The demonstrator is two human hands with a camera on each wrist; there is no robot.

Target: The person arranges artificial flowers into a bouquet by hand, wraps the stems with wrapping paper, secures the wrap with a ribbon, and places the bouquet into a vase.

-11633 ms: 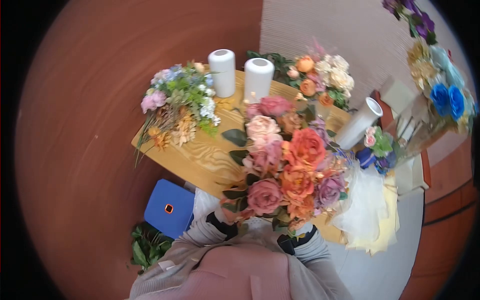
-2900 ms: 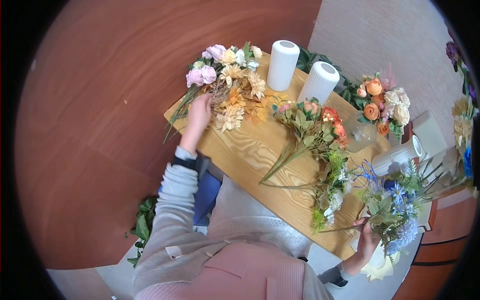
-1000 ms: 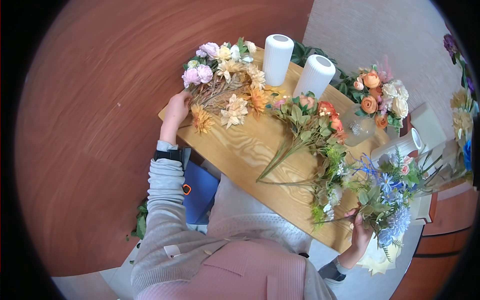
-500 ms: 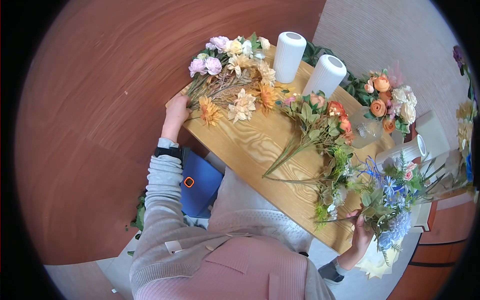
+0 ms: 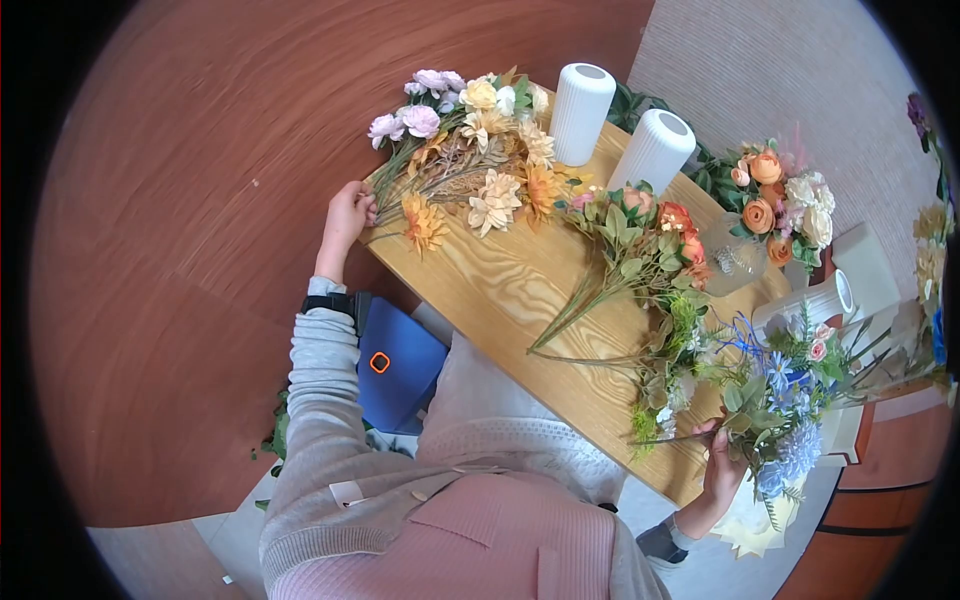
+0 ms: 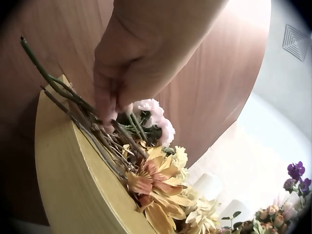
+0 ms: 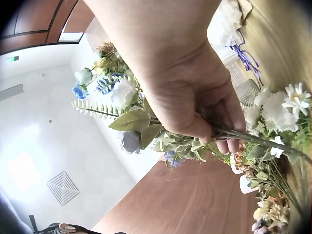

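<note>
At the table's (image 5: 470,285) left corner, my left hand (image 5: 350,212) has its fingers curled at the stems of a pile of pink, cream and orange flowers (image 5: 424,222). The left wrist view shows the fingertips of that hand (image 6: 139,63) pinching thin brown-green stems, with an orange bloom (image 6: 158,183) below. My right hand (image 5: 722,468), by the near right edge, holds a bunch of blue flowers (image 5: 798,450) by its stem. Thumb and fingers of this hand (image 7: 192,92) close round the dark stem (image 7: 263,141) in the right wrist view.
Two white ribbed vases (image 5: 582,115) stand at the back. A bunch with coral roses (image 5: 675,216) lies mid-table, beside white-green flowers (image 5: 665,400). Orange and cream roses (image 5: 765,215) stand behind a clear vase (image 5: 735,255). A white vase (image 5: 815,300) lies tilted; a blue box (image 5: 400,365) is below.
The large coral-pink bouquet left the hands; a coral bunch now lies on the table. My right hand has taken blue flowers. Lately my left hand moved from the blooms to the stems at the corner.
</note>
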